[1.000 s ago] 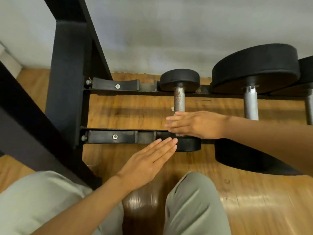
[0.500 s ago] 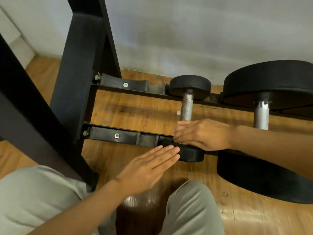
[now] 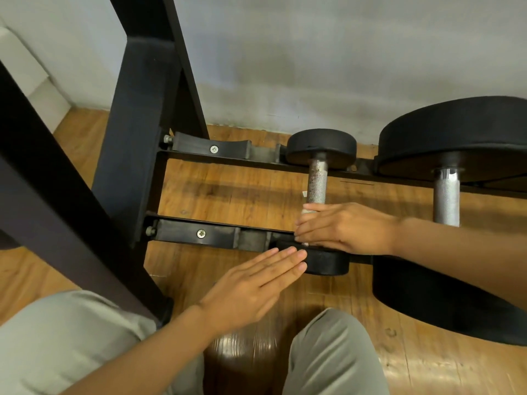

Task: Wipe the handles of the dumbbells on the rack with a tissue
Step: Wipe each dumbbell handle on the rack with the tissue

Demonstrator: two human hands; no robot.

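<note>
While your right hand (image 3: 342, 228) stays wrapped round near end of small dumbbell handle (image 3: 317, 182), tissue (image 3: 306, 210) peeking under fingers, left hand (image 3: 251, 286) lies flat, open, fingertips at near head (image 3: 325, 262). Handle axis runs front rail to back rail of rack (image 3: 225, 236); bare knurl lies away from you. Larger dumbbell handle (image 3: 446, 198) just right. No containers.

We look down on a wooden floor (image 3: 228, 195) of warm brown planks, glossy enough to catch a bright patch of light low in our view. Behind the floor rises a pale grey wall (image 3: 313, 67), scuffed and whitish where it meets the planks. At the floor's far left edge we see a white boxy block (image 3: 37, 89) standing against that wall.
</note>
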